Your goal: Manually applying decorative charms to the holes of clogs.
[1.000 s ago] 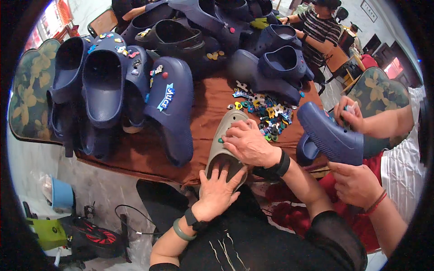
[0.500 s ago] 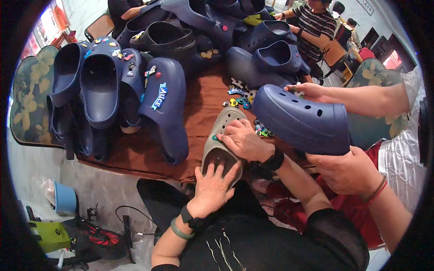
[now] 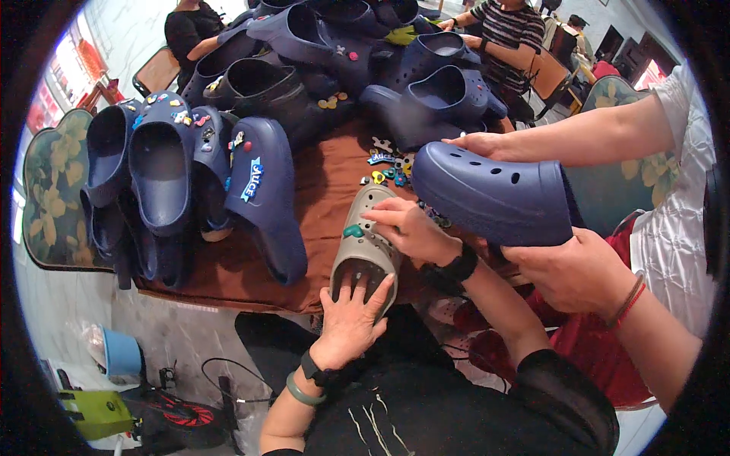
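A grey clog (image 3: 368, 258) lies at the table's front edge, its toe pointing away from me. My left hand (image 3: 352, 323) has its fingers inside the clog's opening, with the thumb against the right rim, gripping it. A teal charm (image 3: 353, 231) sits on the clog's upper. Over the ventilation holes near the toe, my right hand (image 3: 414, 228) has its fingertips drawn together. Whether something small is between them is hidden. Loose charms (image 3: 391, 171) lie just beyond the toe, several of them, in mixed colours.
At right, another person's hands (image 3: 566, 266) hold a large navy clog (image 3: 487, 190) close to my right hand. Several navy clogs (image 3: 161, 175) with charms stand at left, and more are piled at the back. A brown cloth (image 3: 327, 197) covers the table. Two people sit across it.
My right hand has shifted off the teal charm toward the toe holes, leaving the charm in plain sight. My left hand stays in the clog. The view has shifted slightly.
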{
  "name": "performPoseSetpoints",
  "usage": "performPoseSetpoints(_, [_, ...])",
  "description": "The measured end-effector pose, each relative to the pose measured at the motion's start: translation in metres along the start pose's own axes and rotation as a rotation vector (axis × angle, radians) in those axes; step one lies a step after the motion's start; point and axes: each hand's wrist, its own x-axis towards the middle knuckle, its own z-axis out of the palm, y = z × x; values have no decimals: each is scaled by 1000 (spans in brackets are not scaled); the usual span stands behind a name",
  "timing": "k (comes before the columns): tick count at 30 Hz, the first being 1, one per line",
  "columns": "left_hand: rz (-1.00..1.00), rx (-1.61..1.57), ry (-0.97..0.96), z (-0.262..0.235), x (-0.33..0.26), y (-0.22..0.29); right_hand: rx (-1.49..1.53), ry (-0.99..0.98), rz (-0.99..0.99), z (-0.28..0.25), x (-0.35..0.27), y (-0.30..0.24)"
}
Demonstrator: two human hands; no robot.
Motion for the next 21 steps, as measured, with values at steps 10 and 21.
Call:
performPoseSetpoints(10, [-143, -176, -77, -32, -14, -16, -151, 235, 378, -20, -50, 11])
performPoseSetpoints(21, [-126, -50, -86, -17, -12, -15, -577, 86, 590, -6, -101, 89])
